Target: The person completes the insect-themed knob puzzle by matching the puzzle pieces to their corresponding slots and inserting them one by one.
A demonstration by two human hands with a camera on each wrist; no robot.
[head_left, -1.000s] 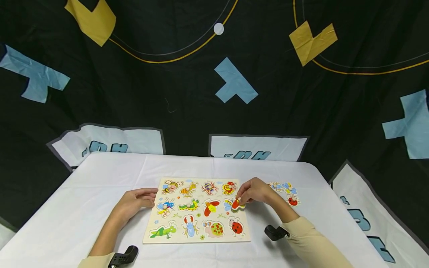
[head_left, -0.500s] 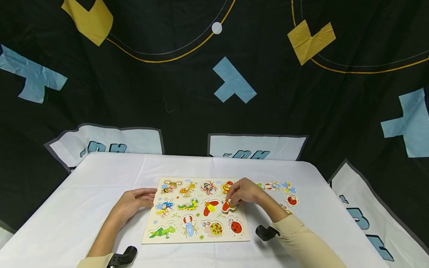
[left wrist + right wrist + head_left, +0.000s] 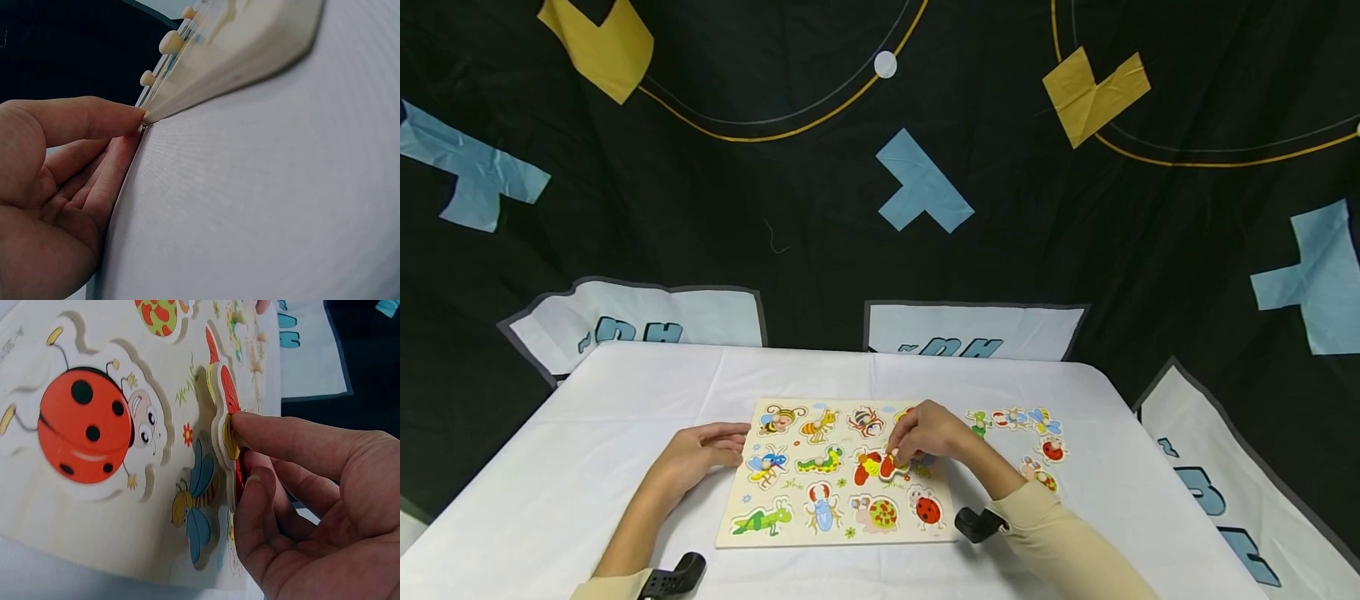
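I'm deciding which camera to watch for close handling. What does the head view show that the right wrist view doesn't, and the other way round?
Only the head view shows the beige cloth sleeves, the gold fabric shapes and the loose red ladybug piece.

Only the right wrist view shows the face of the printed blue-winged bee.

Both show the right hand pinching a red-and-yellow winged insect piece over the pale wooden puzzle board, and the board's black-spotted red ladybug.

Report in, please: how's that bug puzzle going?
Left grip touching left edge of puzzle board. Right grip pinching red-winged piece, tilted over the board. Nothing visibly in the way.
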